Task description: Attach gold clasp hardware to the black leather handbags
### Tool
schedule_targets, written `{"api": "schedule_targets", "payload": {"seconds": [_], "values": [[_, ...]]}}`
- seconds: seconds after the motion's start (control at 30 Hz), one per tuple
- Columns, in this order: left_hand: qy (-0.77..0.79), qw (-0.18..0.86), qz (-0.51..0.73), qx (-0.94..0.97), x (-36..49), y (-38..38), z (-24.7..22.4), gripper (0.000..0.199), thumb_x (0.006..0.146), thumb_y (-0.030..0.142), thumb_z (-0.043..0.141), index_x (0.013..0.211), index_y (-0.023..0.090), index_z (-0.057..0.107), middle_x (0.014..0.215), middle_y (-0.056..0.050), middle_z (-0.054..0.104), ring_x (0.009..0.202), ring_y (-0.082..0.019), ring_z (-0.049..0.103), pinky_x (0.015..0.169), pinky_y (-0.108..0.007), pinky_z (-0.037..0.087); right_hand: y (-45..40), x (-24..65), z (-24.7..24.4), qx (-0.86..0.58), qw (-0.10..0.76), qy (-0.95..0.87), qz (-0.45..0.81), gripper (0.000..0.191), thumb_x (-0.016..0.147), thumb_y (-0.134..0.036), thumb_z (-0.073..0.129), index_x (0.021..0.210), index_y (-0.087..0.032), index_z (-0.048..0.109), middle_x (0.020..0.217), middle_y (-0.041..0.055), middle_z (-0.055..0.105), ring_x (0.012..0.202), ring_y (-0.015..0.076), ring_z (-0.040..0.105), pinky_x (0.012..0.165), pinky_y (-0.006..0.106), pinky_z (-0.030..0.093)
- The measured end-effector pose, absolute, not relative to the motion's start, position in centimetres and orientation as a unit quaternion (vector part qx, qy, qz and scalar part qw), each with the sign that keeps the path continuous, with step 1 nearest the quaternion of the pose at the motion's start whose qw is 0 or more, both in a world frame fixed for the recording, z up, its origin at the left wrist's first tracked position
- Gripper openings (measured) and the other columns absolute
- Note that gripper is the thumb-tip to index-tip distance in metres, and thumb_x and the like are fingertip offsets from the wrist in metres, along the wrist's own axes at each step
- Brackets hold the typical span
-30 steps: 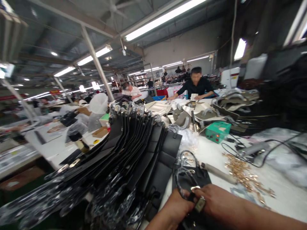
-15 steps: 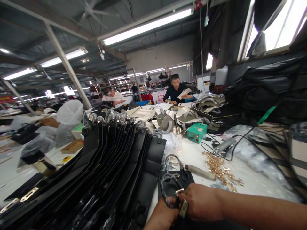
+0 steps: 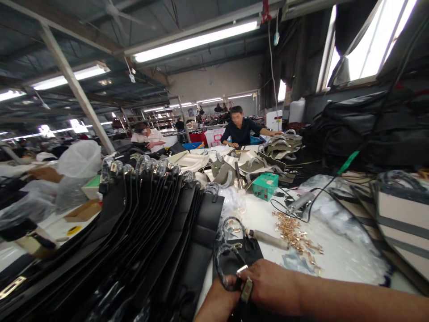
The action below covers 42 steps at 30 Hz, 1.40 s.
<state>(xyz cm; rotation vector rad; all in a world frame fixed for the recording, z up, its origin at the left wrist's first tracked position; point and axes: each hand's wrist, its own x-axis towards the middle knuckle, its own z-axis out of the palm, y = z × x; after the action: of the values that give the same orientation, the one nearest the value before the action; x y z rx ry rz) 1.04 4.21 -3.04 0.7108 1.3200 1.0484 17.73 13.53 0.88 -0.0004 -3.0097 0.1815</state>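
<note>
At the bottom edge my left hand and my right hand close together on a black leather handbag. A plastic-wrapped handle loop arches above them. My right fingers pinch the bag's metal clasp, and my left fingers grip the dark strap beside it. Much of the bag's lower part is hidden by my hands and the frame edge. To the left, a long row of black leather bag panels leans against itself, touching the bag's side.
Loose gold metal fittings and a cylindrical grey-handled tool lie on the white worktable. Behind stand a green box and taupe bag parts. A co-worker sits beyond. A striped bag stands at right.
The whole view has swung, so the room slides left and a striped bag enters at right. My hands keep their hold on the clasp and strap. The co-worker's hands have moved.
</note>
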Motion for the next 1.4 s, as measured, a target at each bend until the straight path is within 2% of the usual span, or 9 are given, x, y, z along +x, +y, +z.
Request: {"api": "schedule_targets", "payload": {"seconds": [0.13, 0.2, 0.3, 0.43, 0.6, 0.73, 0.93, 1.17, 1.4], "values": [[0.573, 0.564, 0.498, 0.326, 2.2, 2.9, -1.1, 0.027, 0.062, 0.030, 0.082, 0.078, 0.011, 0.070, 0.068, -0.003, 0.066, 0.063, -0.015, 0.058, 0.064, -0.025, 0.044, 12.5, 18.8, 1.8, -0.059, 0.143, -0.983, 0.094, 0.023, 0.098, -0.028, 0.049, 0.115, -0.020, 0.062, 0.102, 0.0066, 0.068, 0.087, 0.0191, 0.064, 0.074, 0.028, 0.047], [0.569, 0.554, 0.507, 0.334, 2.6, 2.2, -0.2, 0.025, 0.069, 0.028, 0.076, 0.087, 0.012, 0.070, 0.072, -0.002, 0.066, 0.065, -0.014, 0.058, 0.064, -0.024, 0.043, 11.5, 19.6, 1.8, -0.134, 0.203, -0.961, 0.135, 0.027, 0.098, -0.034, 0.051, 0.118, -0.020, 0.061, 0.107, 0.0086, 0.067, 0.095, 0.0211, 0.062, 0.082, 0.031, 0.047], [0.577, 0.542, 0.493, 0.361, 2.9, 0.9, 0.9, 0.022, 0.075, 0.024, 0.069, 0.095, 0.015, 0.068, 0.076, 0.000, 0.066, 0.066, -0.013, 0.056, 0.062, -0.022, 0.041, 9.5, 20.6, 1.3, -0.239, 0.297, -0.905, 0.188, 0.023, 0.095, -0.035, 0.056, 0.110, -0.020, 0.065, 0.097, 0.0087, 0.067, 0.090, 0.0209, 0.061, 0.080, 0.032, 0.047], [0.584, 0.507, 0.478, 0.416, 3.3, -1.0, 2.1, 0.022, 0.082, 0.025, 0.064, 0.102, 0.018, 0.066, 0.085, 0.000, 0.068, 0.076, -0.014, 0.059, 0.070, -0.023, 0.045, 6.6, 21.5, 0.7, -0.292, 0.392, -0.834, 0.256, 0.017, 0.090, -0.033, 0.064, 0.100, -0.021, 0.071, 0.087, 0.0061, 0.066, 0.081, 0.0181, 0.061, 0.075, 0.029, 0.048], [0.598, 0.466, 0.461, 0.461, 4.3, -3.0, 3.3, 0.029, 0.086, 0.032, 0.062, 0.113, 0.020, 0.064, 0.106, -0.005, 0.071, 0.096, -0.021, 0.063, 0.086, -0.030, 0.048, 4.0, 21.8, 1.5, -0.302, 0.415, -0.782, 0.354, 0.013, 0.087, -0.027, 0.069, 0.098, -0.023, 0.074, 0.083, 0.0027, 0.067, 0.077, 0.0159, 0.063, 0.073, 0.025, 0.048], [0.618, 0.412, 0.446, 0.500, 5.3, -4.5, 4.5, 0.032, 0.089, 0.035, 0.060, 0.117, 0.022, 0.063, 0.115, -0.007, 0.069, 0.104, -0.024, 0.064, 0.091, -0.034, 0.049, 2.4, 22.1, 2.8, -0.330, 0.436, -0.724, 0.421, 0.007, 0.087, -0.026, 0.069, 0.087, -0.022, 0.075, 0.080, 0.0007, 0.069, 0.072, 0.0138, 0.064, 0.068, 0.022, 0.048], [0.674, 0.290, 0.434, 0.523, 7.3, -6.6, 6.3, 0.034, 0.082, 0.035, 0.066, 0.113, 0.022, 0.070, 0.118, -0.009, 0.070, 0.111, -0.029, 0.062, 0.101, -0.040, 0.046, -0.2, 23.5, 4.3, -0.380, 0.415, -0.640, 0.522, 0.022, 0.085, -0.036, 0.069, 0.073, -0.018, 0.072, 0.070, -0.0001, 0.068, 0.065, 0.0145, 0.061, 0.060, 0.021, 0.046], [0.737, 0.276, 0.424, 0.449, 8.7, -8.1, 5.4, 0.035, 0.072, 0.038, 0.075, 0.105, 0.028, 0.076, 0.104, -0.006, 0.075, 0.105, -0.032, 0.066, 0.088, -0.038, 0.056, -2.1, 24.5, 4.1, -0.385, 0.440, -0.573, 0.575, 0.028, 0.085, -0.045, 0.068, 0.074, -0.019, 0.073, 0.074, 0.0018, 0.069, 0.071, 0.0183, 0.064, 0.064, 0.023, 0.049], [0.673, 0.323, 0.448, 0.493, 9.6, -8.3, 6.8, 0.026, 0.078, 0.032, 0.068, 0.103, 0.030, 0.077, 0.106, -0.004, 0.075, 0.103, -0.030, 0.068, 0.091, -0.035, 0.055, -2.4, 25.0, 4.2, -0.344, 0.429, -0.571, 0.610, 0.027, 0.084, -0.043, 0.069, 0.073, -0.018, 0.073, 0.074, 0.0030, 0.067, 0.074, 0.0191, 0.064, 0.066, 0.025, 0.051]]}}
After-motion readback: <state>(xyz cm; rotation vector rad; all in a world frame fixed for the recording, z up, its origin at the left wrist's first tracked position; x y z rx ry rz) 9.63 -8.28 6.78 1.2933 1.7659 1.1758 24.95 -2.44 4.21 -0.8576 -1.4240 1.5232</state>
